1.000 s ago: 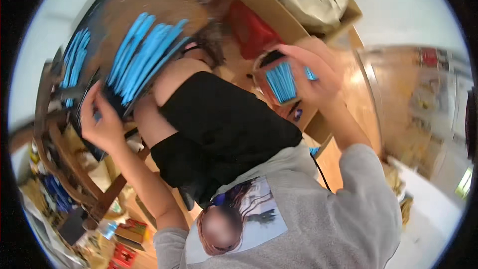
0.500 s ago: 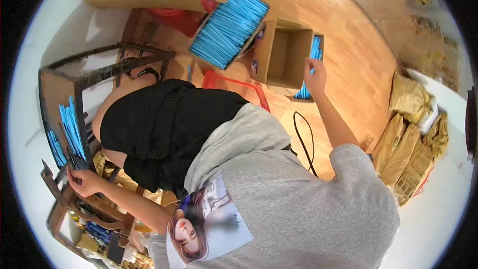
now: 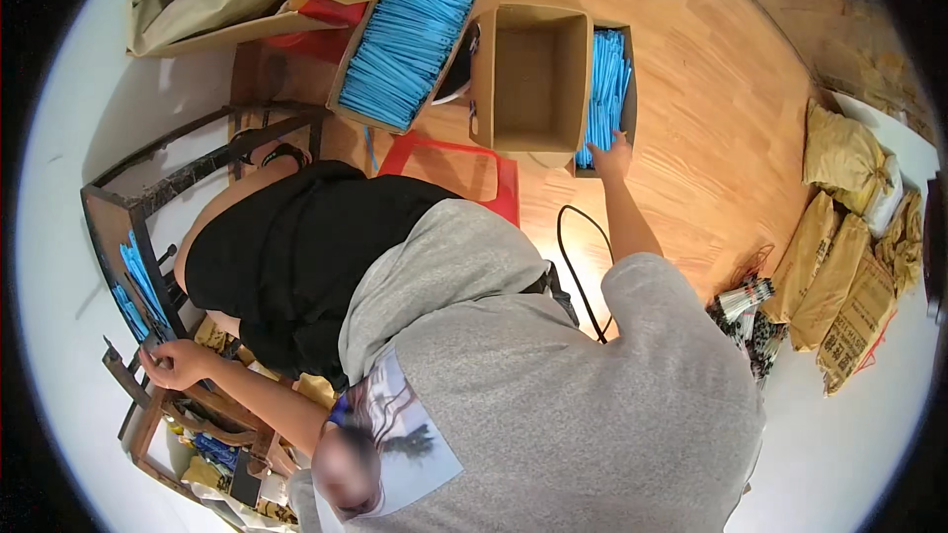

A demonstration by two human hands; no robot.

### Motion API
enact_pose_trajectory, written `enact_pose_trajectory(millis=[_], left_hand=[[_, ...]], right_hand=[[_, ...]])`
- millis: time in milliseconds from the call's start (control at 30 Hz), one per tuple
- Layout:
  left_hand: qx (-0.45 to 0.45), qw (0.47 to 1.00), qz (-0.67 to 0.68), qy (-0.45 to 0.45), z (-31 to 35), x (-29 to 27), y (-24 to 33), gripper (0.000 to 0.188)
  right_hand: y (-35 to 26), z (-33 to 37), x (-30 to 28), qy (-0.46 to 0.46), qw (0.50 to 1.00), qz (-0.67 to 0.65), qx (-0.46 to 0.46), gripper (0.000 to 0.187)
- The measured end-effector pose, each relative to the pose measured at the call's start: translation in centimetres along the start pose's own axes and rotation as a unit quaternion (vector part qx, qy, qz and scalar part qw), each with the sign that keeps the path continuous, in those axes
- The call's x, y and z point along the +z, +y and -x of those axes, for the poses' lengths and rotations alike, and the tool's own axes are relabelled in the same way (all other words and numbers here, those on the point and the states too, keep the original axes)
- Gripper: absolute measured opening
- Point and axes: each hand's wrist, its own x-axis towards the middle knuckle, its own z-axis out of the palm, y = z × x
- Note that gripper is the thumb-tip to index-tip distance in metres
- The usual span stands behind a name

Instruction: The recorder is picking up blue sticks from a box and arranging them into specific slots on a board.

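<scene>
The person's right hand (image 3: 612, 155) is down at the near end of the blue sticks (image 3: 605, 89) lying in a narrow carton (image 3: 631, 104) on the floor (image 3: 691, 138); from here I can't tell whether its fingers are clamped on any. An open cardboard box (image 3: 538, 89) stands just beside that carton. The left hand (image 3: 176, 365), fingers curled, is by the wooden counter (image 3: 109, 217), near a smaller blue bunch (image 3: 140, 281); whether it grips anything, I can't make out.
</scene>
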Motion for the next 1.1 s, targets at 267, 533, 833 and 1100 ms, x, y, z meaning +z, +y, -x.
enact_pose_trajectory(millis=[267,533,833,1100], left_hand=[[0.073,0.997,0.029,0.011,-1.7,-1.0,2.8,0.015],[0.061,0.996,0.046,-0.037,-0.8,-1.1,4.0,0.016],[0.067,0.993,0.074,-0.057,-0.1,-0.7,4.7,0.022],[0.05,0.994,0.075,-0.062,1.4,-0.9,3.6,0.031]], right_hand=[[-3.9,-2.7,1.7,-0.069,0.992,-0.042,0.095,0.086],[-6.0,-3.5,0.4,-0.133,0.981,0.035,0.138,0.068],[-4.3,-4.0,2.7,-0.105,0.98,0.066,0.153,0.054],[-4.1,-3.1,1.3,-0.094,0.99,0.048,0.092,0.049]])
